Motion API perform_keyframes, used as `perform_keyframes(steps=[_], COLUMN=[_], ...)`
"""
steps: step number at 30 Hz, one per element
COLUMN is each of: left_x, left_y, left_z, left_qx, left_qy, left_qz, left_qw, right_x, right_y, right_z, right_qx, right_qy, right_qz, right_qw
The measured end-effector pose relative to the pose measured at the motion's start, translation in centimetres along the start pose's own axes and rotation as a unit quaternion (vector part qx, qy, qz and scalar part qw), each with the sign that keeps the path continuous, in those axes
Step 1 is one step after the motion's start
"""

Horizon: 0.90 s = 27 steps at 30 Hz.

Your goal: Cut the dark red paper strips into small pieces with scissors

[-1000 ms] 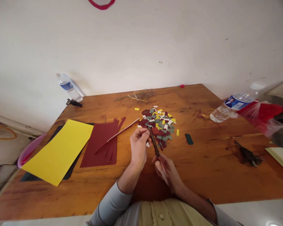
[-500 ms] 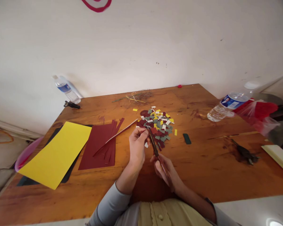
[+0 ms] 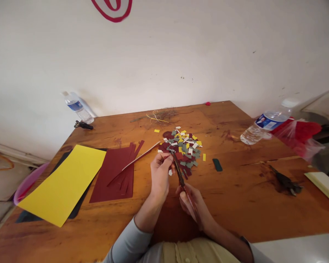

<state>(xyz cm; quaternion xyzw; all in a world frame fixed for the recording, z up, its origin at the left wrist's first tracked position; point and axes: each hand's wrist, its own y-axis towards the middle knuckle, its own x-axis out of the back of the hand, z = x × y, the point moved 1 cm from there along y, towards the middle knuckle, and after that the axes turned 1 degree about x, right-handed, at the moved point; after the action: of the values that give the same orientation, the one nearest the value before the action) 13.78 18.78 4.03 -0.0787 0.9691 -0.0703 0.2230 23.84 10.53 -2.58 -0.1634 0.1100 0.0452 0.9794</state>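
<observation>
My right hand [image 3: 193, 202] is wrapped around the handles of a pair of scissors [image 3: 178, 168], whose dark blades point away from me. The blade tips sit beside the fingertips of my left hand [image 3: 160, 171], which is pinched on a dark red paper strip [image 3: 166, 157], mostly hidden by the fingers. Just beyond both hands spreads a pile of small cut paper pieces [image 3: 185, 146] in grey-green, dark red, yellow and white. Left of my left hand, a long thin strip [image 3: 141, 157] lies slanting over dark red sheets [image 3: 108, 179] and several loose strips.
A yellow sheet [image 3: 68, 182] overlaps a dark sheet [image 3: 80, 204] at left. Water bottles [image 3: 80, 109] [image 3: 265, 126] stand at both sides. Black scissors [image 3: 83, 125], thread [image 3: 156, 117], a dark green piece [image 3: 217, 164] and a black tool [image 3: 285, 180] lie on the wooden table [image 3: 235, 204].
The view has tilted slightly, so the table and its things sit a little lower. Both hands keep nearly the same pose, with the scissor tips still by my left fingertips.
</observation>
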Motion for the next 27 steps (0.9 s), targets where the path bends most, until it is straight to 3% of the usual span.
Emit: perform_keyframes(steps=[15, 27], left_x=[-0.2, 0.0], left_y=[0.3, 0.6], left_z=[0.3, 0.3], left_qx=[0.009, 0.020], left_qy=[0.000, 0.014], left_qz=[-0.001, 0.028], left_qw=[1.000, 0.999], right_x=[0.4, 0.5], right_y=[0.1, 0.2], right_z=[-0.6, -0.7], right_qx=[0.014, 0.045], right_qy=[-0.004, -0.020], right_qz=[-0.007, -0.014], right_qw=[1.000, 0.999])
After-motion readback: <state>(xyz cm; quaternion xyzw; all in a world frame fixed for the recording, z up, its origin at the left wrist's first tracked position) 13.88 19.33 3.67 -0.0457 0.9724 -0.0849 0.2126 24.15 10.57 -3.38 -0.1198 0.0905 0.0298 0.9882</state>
